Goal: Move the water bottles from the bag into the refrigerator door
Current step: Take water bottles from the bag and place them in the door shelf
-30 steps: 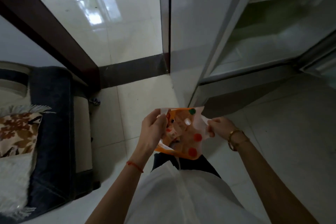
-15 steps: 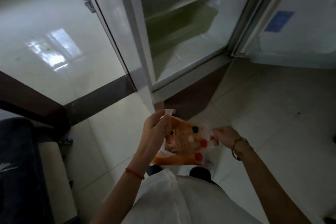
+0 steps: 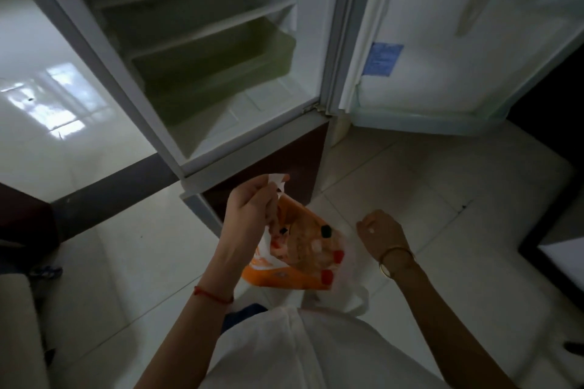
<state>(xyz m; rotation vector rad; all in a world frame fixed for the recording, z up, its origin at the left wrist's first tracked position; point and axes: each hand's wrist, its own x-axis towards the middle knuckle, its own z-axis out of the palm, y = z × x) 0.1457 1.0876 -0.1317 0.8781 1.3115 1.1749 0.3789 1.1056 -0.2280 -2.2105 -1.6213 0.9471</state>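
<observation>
An orange and white plastic bag (image 3: 278, 276) hangs in front of my body, and my left hand (image 3: 251, 210) grips its white handle from above. Through the bag's open mouth I see several water bottles (image 3: 311, 246) with red, black and white caps. My right hand (image 3: 380, 235) is just to the right of the bag, off it, its fingers curled with nothing in them. The refrigerator (image 3: 202, 50) stands open ahead. Its door (image 3: 442, 66) swings out to the right, with a pale bottom door shelf (image 3: 417, 123).
Inside the refrigerator are bare white shelves (image 3: 196, 6) and a green drawer (image 3: 221, 66). A dark doorframe base (image 3: 104, 189) crosses the tiled floor at left. A sofa edge (image 3: 19, 325) sits at lower left, and dark furniture (image 3: 550, 249) at right.
My view has swung right and up from the sofa to the open refrigerator and its door. My right hand has let go of the bag's right side, which now droops.
</observation>
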